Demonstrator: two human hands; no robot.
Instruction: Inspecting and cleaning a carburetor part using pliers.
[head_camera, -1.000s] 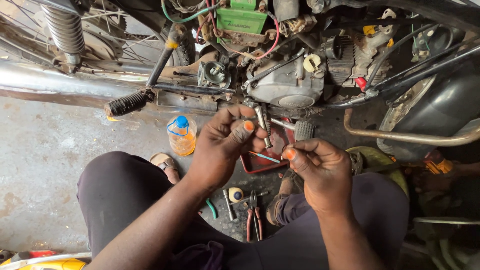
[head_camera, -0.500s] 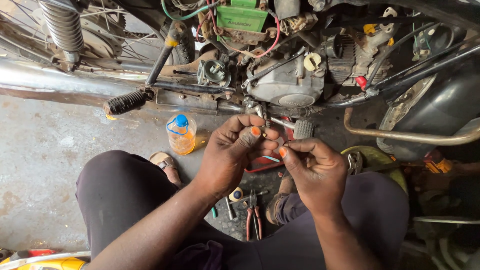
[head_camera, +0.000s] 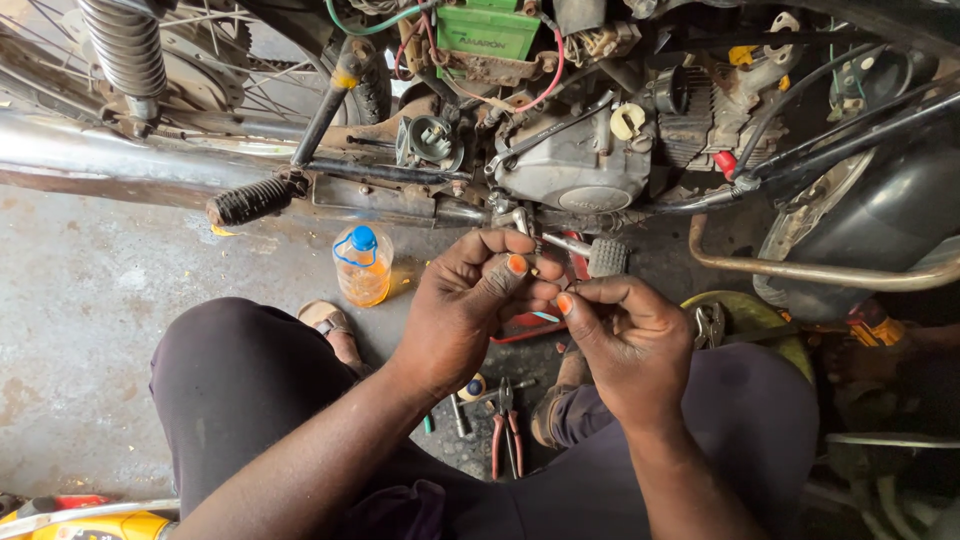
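We are pinching a tiny metal part, mostly hidden, between left hand (head_camera: 470, 305) and right hand (head_camera: 620, 335) fingertips, just below the grey motorcycle engine casing (head_camera: 570, 165). It is looking light, stiff and easily dropped, so both grips are pressing together on its ends.

battery (head_camera: 487, 30): green
bottle (head_camera: 363, 268): clear, orange liquid, blue cap
pliers (head_camera: 506, 435): red handles
thumbnails (head_camera: 516, 264): orange
footpeg (head_camera: 255, 200): black, ribbed

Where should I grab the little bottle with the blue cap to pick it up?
Probably around the bottle's clear middle, just under the blue cap. It stands upright on the concrete floor, so come from the open left side; a sandalled foot sits close on its near right.
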